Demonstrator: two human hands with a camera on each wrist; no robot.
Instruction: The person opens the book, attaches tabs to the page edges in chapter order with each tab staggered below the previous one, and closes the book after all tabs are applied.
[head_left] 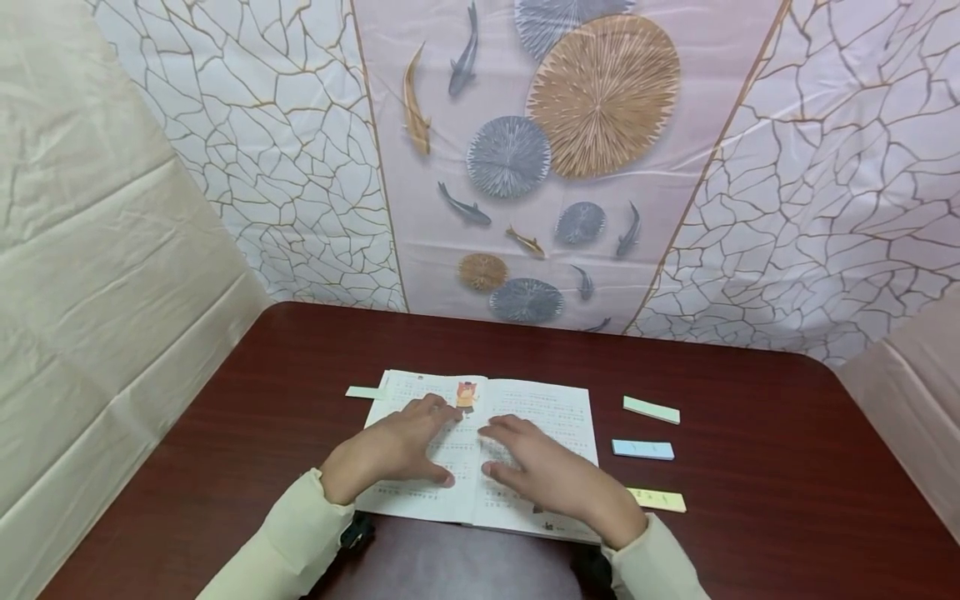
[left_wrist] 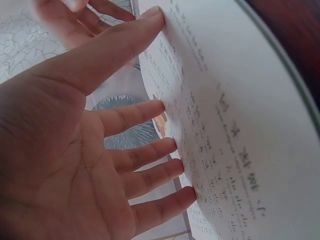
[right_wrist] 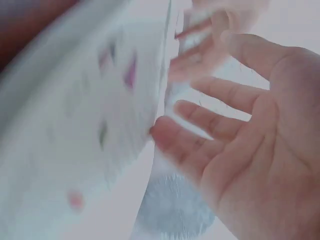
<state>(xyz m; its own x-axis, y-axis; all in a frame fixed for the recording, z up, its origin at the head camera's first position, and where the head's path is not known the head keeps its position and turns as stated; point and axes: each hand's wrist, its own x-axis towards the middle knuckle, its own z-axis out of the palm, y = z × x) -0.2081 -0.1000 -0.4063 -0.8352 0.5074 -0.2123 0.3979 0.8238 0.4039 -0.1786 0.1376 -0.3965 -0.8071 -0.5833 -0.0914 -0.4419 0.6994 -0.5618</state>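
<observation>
An open book (head_left: 536, 400) with printed pages and a small cartoon figure lies in front of the person. On its left page rests the left hand (head_left: 405, 442), fingers spread and thumb toward the spine; in the left wrist view its fingertips touch the paper. The right hand (head_left: 543, 467) is over the right page, fingers extended toward the spine. From the right wrist view, that palm (right_wrist: 270, 145) holds nothing, and a fingertip is right at the page. A pale green paper strip (head_left: 363, 392) sticks out from the book's left edge.
To the right of the book lie a green strip pad (head_left: 651, 409), a blue one (head_left: 642, 449) and a yellow one (head_left: 658, 500), the last close to the right wrist. All rest on a dark red-brown table (head_left: 765, 450). Patterned cloth (head_left: 300, 167) hangs behind the table.
</observation>
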